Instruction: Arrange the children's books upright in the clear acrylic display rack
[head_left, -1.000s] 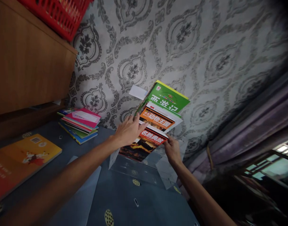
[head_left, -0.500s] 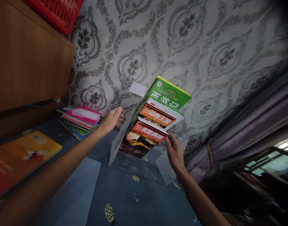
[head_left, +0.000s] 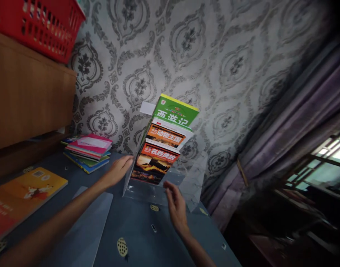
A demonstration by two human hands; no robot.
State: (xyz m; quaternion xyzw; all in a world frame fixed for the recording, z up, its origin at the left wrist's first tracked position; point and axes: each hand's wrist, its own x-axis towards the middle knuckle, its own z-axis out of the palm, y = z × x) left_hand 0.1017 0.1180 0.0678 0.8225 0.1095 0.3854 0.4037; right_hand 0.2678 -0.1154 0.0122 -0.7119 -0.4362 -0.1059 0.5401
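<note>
A clear tiered book stand [head_left: 196, 185] stands on the table against the wall. Books lean in its left part: a green one with a yellow top edge [head_left: 178, 108] at the back, an orange-topped one [head_left: 165, 135] in the middle, and a red-topped one with a dark cover picture [head_left: 155, 163] in front. My left hand [head_left: 121, 168] has its fingers stretched out at the stand's left side panel; whether they touch it I cannot tell. Beside the front book's lower right corner, my right hand [head_left: 175, 205] is open with nothing in it.
Left of the stand lies a pile of books with a pink one on top [head_left: 93, 144]. An orange book [head_left: 27, 200] and a grey-blue board [head_left: 89, 222] lie nearer. A red basket [head_left: 44, 29] sits on a wooden cabinet [head_left: 33, 92]. A purple curtain [head_left: 258, 141] hangs at right.
My right hand has dropped from the front book's upper right edge to near its lower corner. My left hand is lower, by the side panel. The camera view has shifted.
</note>
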